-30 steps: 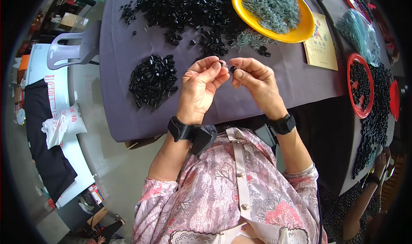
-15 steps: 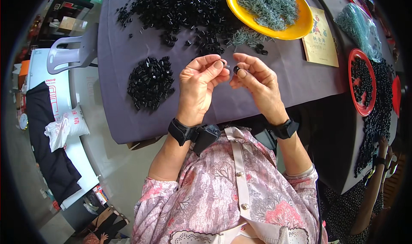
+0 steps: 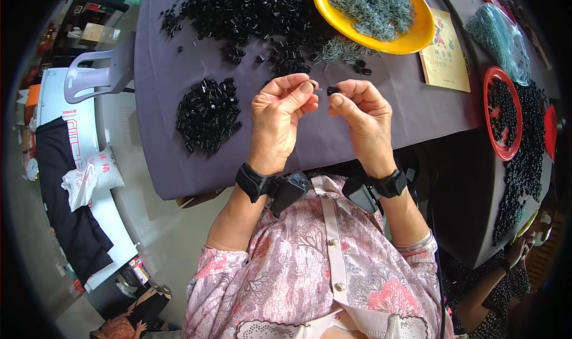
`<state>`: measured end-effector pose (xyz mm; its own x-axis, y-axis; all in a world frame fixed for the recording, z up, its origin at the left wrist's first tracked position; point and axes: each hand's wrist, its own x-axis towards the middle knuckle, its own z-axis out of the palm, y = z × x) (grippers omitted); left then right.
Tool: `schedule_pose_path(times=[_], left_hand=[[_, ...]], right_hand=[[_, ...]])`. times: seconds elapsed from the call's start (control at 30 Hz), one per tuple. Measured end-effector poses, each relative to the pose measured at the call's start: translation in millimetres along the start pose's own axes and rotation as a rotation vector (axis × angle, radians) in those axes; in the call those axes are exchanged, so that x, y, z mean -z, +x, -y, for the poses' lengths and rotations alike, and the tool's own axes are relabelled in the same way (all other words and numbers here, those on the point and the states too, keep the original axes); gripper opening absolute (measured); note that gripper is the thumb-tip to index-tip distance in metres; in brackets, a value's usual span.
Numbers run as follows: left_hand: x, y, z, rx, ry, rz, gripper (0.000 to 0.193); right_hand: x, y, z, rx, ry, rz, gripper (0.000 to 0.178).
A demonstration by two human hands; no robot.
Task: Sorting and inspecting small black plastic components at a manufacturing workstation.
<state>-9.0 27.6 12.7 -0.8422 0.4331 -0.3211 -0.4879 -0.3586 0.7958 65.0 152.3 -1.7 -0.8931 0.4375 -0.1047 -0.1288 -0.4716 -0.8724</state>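
Observation:
Above the near part of the table, my left hand (image 3: 275, 115) pinches a small thin translucent piece (image 3: 319, 89) between thumb and forefinger, its tip sticking out to the right. Facing it, my right hand (image 3: 366, 115) grips a small black cap-like piece (image 3: 332, 90) between thumb and fingers. The two pieces are close, with a narrow gap between them. Left of my hands lies a small pile of similar black pieces (image 3: 208, 115). A larger black heap (image 3: 250, 17) spreads beyond. A yellow plate (image 3: 424, 41) holds many thin translucent pieces (image 3: 372, 11), with more loose ones (image 3: 341, 52) beside it.
A booklet (image 3: 448, 71) lies right of the plate. Further right are a clear bag (image 3: 499, 38) of thin pieces, a red tray (image 3: 517, 136) and scattered black pieces (image 3: 518, 184). Another person's hand (image 3: 517, 249) is at the lower right. A grey plastic chair (image 3: 89, 80) stands left.
My right hand has shifted slightly, its fingers straighter, and the black piece has turned and risen a little. The other person's hand has moved down, away from the scattered black pieces.

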Motion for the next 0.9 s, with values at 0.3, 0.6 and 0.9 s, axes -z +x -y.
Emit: schedule_pose_path(times=[0.3,0.6,0.9], left_hand=[[-6,1,5,-0.074,0.029,-0.007,0.013],[-7,0,2,-0.193,0.14,0.029,0.011],[-7,-1,-4,-0.189,0.199,0.095,0.014]], right_hand=[[-7,1,3,0.001,-0.032,0.012,0.01],[-8,8,1,-0.045,0.033,0.055,0.008],[-12,6,-2,0.067,-0.148,0.108,0.012]])
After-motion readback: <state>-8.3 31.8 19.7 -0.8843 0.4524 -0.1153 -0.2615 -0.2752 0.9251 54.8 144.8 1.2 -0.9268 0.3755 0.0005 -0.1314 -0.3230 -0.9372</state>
